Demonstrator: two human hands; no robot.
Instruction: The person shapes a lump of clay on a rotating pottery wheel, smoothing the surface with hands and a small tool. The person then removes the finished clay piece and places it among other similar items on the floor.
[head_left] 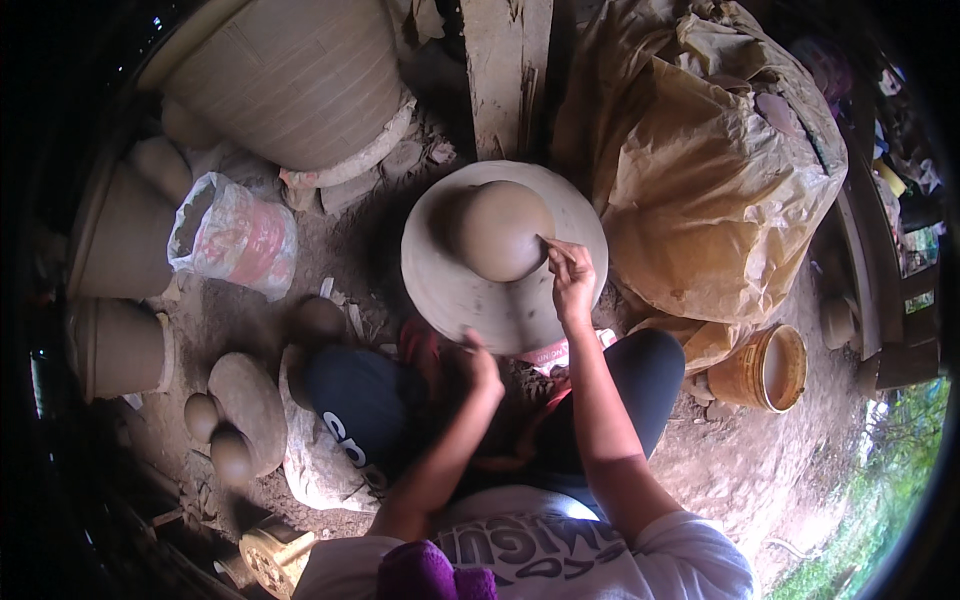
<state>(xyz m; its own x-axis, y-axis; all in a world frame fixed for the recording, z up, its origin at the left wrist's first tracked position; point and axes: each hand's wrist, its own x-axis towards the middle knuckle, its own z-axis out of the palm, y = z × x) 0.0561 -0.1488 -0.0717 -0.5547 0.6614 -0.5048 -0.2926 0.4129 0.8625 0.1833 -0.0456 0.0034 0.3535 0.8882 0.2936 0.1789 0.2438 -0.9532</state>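
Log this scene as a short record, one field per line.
Work surface: round grey disc
On it: smooth, rounded clay form
Right grip: pinches a slim tool at the form's right side; kind unclear
Left grip: loosely open by the disc's near rim; contact unclear
Far left: large clay pot, white-and-red sack
Right: brown sheeting, yellow bucket
Lower left: two small round clay pieces

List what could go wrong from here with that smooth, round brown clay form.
The right hand seems to pinch a slim brown tool at the smooth, round brown clay form; a slip might dent it. The left hand, by the near rim of the wide, round grey disc beneath, might jolt it and shift the form.
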